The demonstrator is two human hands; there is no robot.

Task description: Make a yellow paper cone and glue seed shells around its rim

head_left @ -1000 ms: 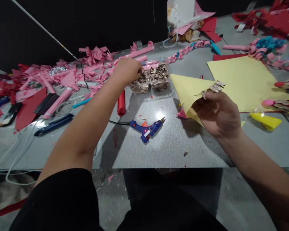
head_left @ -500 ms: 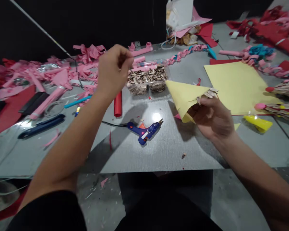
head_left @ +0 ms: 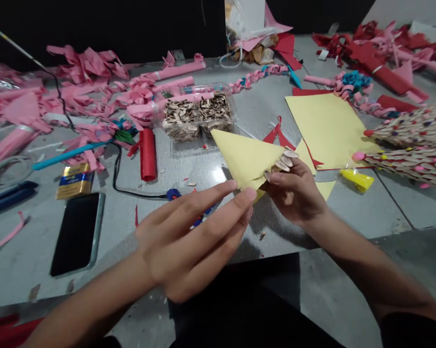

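My right hand [head_left: 294, 193] grips a yellow paper cone [head_left: 245, 154] by its wide end, its tip pointing up and left. Several pale seed shells [head_left: 285, 162] overlap along the cone's rim, beside my right fingers. My left hand [head_left: 196, 237] has its long fingers stretched toward the cone, the fingertips closed on its lower edge; whether they also hold a shell is hidden. Behind the left hand lies a blue glue gun [head_left: 173, 194], mostly covered. A clear plastic box [head_left: 187, 140] with two compartments of seed shells stands beyond the cone.
Yellow sheets [head_left: 323, 125] lie at the right, near two shell-covered cones [head_left: 410, 162] and a yellow packet [head_left: 356, 180]. A red roll [head_left: 148, 154] stands left of the box. A phone [head_left: 78, 234] and a gold-blue pack [head_left: 75, 181] lie at left. Pink paper [head_left: 87, 67] piles up behind.
My left hand has come down and right from above the box to the cone's lower edge. The view has shifted right and the phone now shows. My right hand keeps the cone.
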